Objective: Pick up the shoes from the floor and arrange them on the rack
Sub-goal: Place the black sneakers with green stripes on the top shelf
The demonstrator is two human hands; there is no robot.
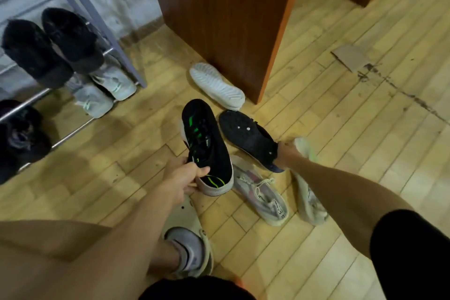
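My left hand (181, 181) grips a black shoe with green marks and a white sole (207, 146) by its heel, lifted above the floor. My right hand (287, 153) holds the heel of a second black shoe (246, 137) lying sole-up beside it. A white shoe (216, 85) lies sole-up against the wooden cabinet. Two grey laced shoes (261, 192) (309, 200) lie on the floor under my right arm. The metal rack (102, 19) at the left carries two black shoes (53, 44) on an upper tier and a pale grey pair (104, 90) lower down.
A brown wooden cabinet (226, 14) stands straight ahead, close to the shoes. A piece of cardboard (350, 57) lies on the plank floor to the right. My own foot in a grey sock and pale clog (192, 248) is at the bottom centre. More dark shoes (19, 134) fill the rack's lower left.
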